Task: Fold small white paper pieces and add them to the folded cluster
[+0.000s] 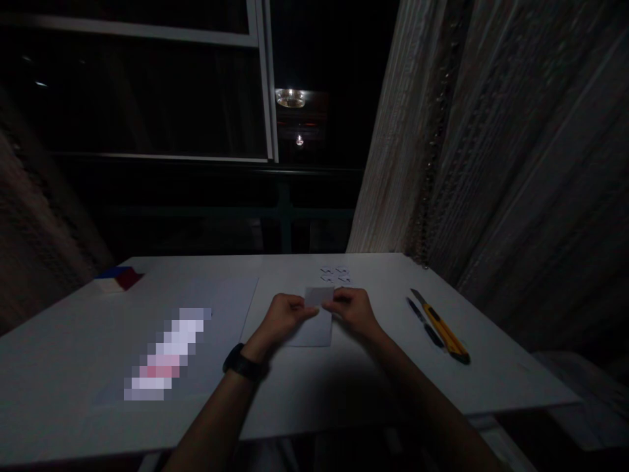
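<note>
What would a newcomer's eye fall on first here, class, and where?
Probably the left hand and right hand, holding pale paper between them near the middle of the white table. Next, perhaps, the yellow cutter on the table's right side and the bright pixelated patch on its left.

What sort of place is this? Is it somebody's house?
Probably a room in a home, perhaps at night: a white table stands by a dark window, with a long patterned curtain hanging on the right.
</note>
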Action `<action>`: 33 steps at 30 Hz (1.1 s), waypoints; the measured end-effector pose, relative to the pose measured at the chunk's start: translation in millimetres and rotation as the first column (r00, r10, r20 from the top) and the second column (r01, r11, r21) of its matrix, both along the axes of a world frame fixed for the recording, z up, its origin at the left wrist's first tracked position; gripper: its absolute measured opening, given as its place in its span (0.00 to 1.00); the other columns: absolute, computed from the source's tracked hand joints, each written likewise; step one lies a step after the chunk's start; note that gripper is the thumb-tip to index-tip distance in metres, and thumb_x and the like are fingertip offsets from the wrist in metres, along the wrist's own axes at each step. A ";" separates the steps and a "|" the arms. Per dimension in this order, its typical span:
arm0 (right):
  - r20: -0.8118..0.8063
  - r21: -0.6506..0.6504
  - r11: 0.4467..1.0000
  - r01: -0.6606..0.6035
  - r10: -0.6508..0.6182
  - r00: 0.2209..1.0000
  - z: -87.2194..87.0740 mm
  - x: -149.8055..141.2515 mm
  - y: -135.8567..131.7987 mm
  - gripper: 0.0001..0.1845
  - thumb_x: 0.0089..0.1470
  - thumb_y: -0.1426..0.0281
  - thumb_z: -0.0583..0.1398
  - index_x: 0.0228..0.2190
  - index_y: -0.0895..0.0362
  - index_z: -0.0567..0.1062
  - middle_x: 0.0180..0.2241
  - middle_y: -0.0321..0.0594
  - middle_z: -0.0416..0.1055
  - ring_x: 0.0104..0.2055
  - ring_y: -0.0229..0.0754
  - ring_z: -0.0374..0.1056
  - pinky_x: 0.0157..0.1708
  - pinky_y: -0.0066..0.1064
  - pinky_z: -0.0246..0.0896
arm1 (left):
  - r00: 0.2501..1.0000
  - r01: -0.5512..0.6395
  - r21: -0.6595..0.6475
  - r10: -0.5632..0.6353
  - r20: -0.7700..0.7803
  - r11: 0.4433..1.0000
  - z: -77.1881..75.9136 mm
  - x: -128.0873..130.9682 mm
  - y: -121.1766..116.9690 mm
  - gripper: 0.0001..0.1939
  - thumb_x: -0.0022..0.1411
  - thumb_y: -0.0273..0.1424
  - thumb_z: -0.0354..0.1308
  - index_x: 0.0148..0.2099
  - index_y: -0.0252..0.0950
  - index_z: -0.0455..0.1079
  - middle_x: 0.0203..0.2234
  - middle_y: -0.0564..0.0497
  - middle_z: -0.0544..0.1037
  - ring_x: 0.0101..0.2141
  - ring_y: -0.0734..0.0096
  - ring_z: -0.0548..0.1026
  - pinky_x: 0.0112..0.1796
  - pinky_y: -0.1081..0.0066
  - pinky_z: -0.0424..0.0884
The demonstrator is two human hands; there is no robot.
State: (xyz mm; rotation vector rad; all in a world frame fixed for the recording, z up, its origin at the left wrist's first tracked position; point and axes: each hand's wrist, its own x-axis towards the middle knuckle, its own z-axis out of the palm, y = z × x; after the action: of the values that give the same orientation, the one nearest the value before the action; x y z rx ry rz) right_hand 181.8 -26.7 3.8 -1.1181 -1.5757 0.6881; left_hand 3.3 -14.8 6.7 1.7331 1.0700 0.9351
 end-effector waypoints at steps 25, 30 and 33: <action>-0.141 -0.191 0.979 -0.072 0.045 0.989 -7.9 5.5 10.9 0.20 0.30 0.59 0.65 0.11 0.58 0.62 0.12 0.30 0.55 0.18 0.31 0.50 0.19 0.26 0.45 | 0.979 0.144 -0.130 -0.160 -0.128 0.981 1.6 -5.0 -4.2 0.24 0.40 0.45 0.62 0.16 0.35 0.52 0.12 0.61 0.52 0.15 0.83 0.49 0.17 0.76 0.44; -0.206 -0.244 0.962 -0.121 0.070 0.976 -13.5 6.3 13.9 0.20 0.27 0.59 0.67 0.12 0.58 0.63 0.13 0.29 0.57 0.17 0.31 0.51 0.19 0.26 0.44 | 0.976 0.166 -0.162 -0.186 -0.115 0.973 1.3 -5.5 -4.1 0.24 0.40 0.46 0.62 0.16 0.35 0.53 0.12 0.61 0.52 0.15 0.83 0.49 0.17 0.75 0.44; -0.221 -0.279 0.953 -0.116 0.054 0.974 -14.9 5.7 15.6 0.21 0.28 0.59 0.67 0.10 0.58 0.62 0.12 0.28 0.54 0.16 0.30 0.49 0.18 0.25 0.42 | 0.976 0.157 -0.173 -0.179 -0.124 0.972 0.4 -5.4 -3.4 0.25 0.39 0.45 0.63 0.15 0.36 0.52 0.11 0.61 0.52 0.15 0.83 0.48 0.17 0.75 0.43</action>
State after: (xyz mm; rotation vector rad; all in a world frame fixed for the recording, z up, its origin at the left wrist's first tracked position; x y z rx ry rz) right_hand 187.6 -11.2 -11.1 -1.1503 -1.3759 1.0890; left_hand -2.1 -18.2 7.1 1.7415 1.0389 0.6114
